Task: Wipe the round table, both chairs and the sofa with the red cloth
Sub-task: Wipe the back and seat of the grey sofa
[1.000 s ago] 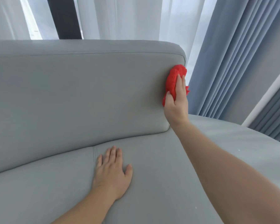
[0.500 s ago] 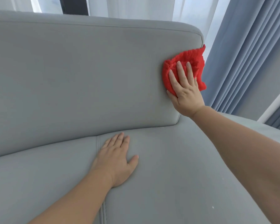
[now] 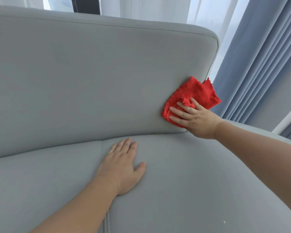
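Right hand (image 3: pixel 194 117), right of centre, is shown pressed flat on the cloth (image 3: pixel 193 95), fingers (image 3: pixel 175 109) straight and spread. The cloth is pinned against the lower right corner of the backrest (image 3: pixel 91 78) of the sofa (image 3: pixel 32 190), just above the seam with the seat (image 3: pixel 191 174). Left hand (image 3: pixel 123 165) is laid palm-down on the seat at lower centre, released and grasping nothing, apart from the cloth. Most of the backrest is seen stretching leftward from the cloth, its long axis across the frame; the right hand is nearer. Its forearm is extended from the lower right edge. Curtain (image 3: pixel 259 64) is hung at upper right.
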A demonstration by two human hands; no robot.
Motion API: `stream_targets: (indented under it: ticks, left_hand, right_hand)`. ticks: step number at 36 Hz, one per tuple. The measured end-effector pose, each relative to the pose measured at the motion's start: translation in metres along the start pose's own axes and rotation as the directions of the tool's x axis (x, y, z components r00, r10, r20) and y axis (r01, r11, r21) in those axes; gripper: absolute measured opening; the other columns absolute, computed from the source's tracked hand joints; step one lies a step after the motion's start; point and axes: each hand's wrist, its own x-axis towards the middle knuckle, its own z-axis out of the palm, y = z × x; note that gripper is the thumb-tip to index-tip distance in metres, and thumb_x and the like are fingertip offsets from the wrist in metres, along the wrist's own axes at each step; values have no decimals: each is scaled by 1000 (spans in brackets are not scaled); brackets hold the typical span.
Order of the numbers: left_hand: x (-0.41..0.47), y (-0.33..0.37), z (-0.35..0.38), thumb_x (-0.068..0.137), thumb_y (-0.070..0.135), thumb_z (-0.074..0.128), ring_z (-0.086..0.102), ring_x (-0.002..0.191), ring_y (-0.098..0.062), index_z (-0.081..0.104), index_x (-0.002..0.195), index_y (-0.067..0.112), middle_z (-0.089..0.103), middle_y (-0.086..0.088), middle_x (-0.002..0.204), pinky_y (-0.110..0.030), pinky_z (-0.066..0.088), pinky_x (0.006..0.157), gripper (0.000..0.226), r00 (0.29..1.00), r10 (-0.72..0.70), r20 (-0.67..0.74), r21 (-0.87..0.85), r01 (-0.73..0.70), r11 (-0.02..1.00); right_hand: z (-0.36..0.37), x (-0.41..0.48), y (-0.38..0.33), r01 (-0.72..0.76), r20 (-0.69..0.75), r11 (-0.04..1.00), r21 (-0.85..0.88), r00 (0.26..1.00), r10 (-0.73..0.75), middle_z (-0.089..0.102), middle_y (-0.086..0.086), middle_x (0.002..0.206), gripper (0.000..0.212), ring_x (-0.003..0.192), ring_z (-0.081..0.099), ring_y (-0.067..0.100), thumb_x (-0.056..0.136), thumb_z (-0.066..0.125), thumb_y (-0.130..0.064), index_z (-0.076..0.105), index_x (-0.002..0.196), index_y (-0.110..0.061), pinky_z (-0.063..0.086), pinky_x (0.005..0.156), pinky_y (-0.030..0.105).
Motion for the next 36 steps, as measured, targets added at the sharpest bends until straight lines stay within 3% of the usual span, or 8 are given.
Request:
stream_targets:
  ticks: [3, 7, 10, 17, 21, 26, 32, 36]
  left_hand:
    - [1, 1, 2, 65, 65, -11, -5, 145, -13, 0, 151, 18, -3, -1, 159, -30, -6, 117, 99, 1000, 0, -12, -10, 0, 1000]
    - [3, 0, 0, 65, 64, -11, -3, 145, -13, 1, 151, 18, -2, -2, 159, -31, -4, 118, 99, 1000, -1, -19, -8, 1, 1000]
    - [3, 0, 0, 64, 64, -10, -2, 145, -14, 2, 151, 18, -1, -2, 159, -30, -5, 117, 99, 1000, 2, -27, -11, -3, 1000]
    - [1, -1, 3, 65, 64, -9, -3, 145, -13, 3, 151, 19, -1, -1, 159, -30, -5, 117, 98, 999, 1, -32, -26, -2, 1000]
    - [2, 0, 3, 65, 64, -9, -3, 145, -13, 3, 151, 19, -2, -1, 159, -30, -5, 117, 98, 999, 2, -38, -38, -4, 999]
    - [2, -1, 2, 69, 64, -7, -3, 145, -13, 2, 151, 19, -2, -1, 159, -31, -5, 117, 94, 1000, -7, -26, -44, 5, 999]
    - [1, 0, 3, 67, 64, -7, -3, 145, -13, 3, 151, 19, -2, 0, 159, -31, -5, 117, 96, 999, -3, -36, -52, 2, 999]
    - [1, -1, 2, 86, 62, 11, -5, 145, -13, 2, 151, 18, -3, 0, 159, -32, -5, 118, 79, 1000, -10, -26, -55, 9, 998]
  right_hand:
    - [8, -1, -10, 134, 65, 991, 19, 989, -135, 36, -1, 153, 59, 141, 31, 24, 86, 32, -22, 32, 144, -23, 4, 116, 49]
    - [4, 6, -7, 261, 22, 960, 100, 964, -264, 35, 1, 152, 65, 137, 34, 22, 78, 54, -10, 45, 141, -20, 39, 108, 47]
    - [-3, 11, -1, 287, -3, 954, 91, 958, -288, 42, 9, 149, 62, 137, 40, 26, 71, 70, -8, 59, 132, -16, 31, 113, 42]
    - [-16, 29, 3, 222, -19, 975, 17, 975, -221, 35, 4, 154, 50, 142, 26, 22, 87, 50, -35, 57, 134, -22, 23, 111, 45]
    - [-25, 36, 12, 266, -51, 964, -12, 963, -266, 36, 5, 153, 65, 140, 25, 24, 73, 74, -37, 58, 134, -20, 21, 110, 44]
    - [-55, 55, 46, 201, -99, 974, -101, 972, -211, 32, 10, 155, 71, 139, 34, 30, 72, 67, -46, 51, 139, -27, 8, 114, 57]
    - [-63, 59, 60, 83, -223, 987, -138, 968, -112, 31, 16, 154, 61, 137, 35, 35, 77, 66, -35, 52, 135, -24, 18, 112, 59]
    - [-83, 79, 82, -87, -374, 993, -80, 926, 51, 34, 23, 151, 55, 135, 37, 43, 80, 56, -27, 52, 135, -21, 25, 111, 60]
